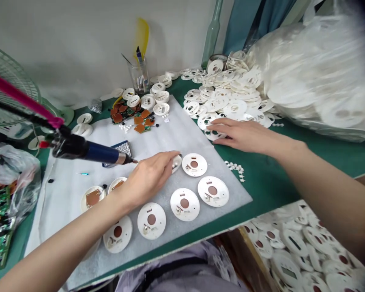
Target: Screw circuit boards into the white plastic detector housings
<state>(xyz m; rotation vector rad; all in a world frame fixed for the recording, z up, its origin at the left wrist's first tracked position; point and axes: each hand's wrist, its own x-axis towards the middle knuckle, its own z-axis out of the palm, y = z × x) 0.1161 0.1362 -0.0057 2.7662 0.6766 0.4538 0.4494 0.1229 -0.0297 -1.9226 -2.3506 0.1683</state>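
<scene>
My left hand point(149, 177) lies on the grey foam sheet point(182, 231), its fingertips over a tilted white plastic disc point(177, 163). Just left of those fingers, the tip of a blue-handled soldering iron point(101, 151) points toward the hand. My right hand point(243, 136) rests at the edge of a heap of white plastic discs point(228, 95), with its fingers on one disc point(213, 134). Several finished-looking discs with round brown centres point(185, 204) stand in rows on the foam, and the left forearm hides part of them.
Small orange circuit boards point(139, 127) lie at the foam's far corner. A bulging plastic bag of discs point(316, 73) fills the upper right. A fan point(9, 85) stands left, beside a bag of green circuit boards point(0, 211). A box of discs point(298, 251) sits below the green bench edge.
</scene>
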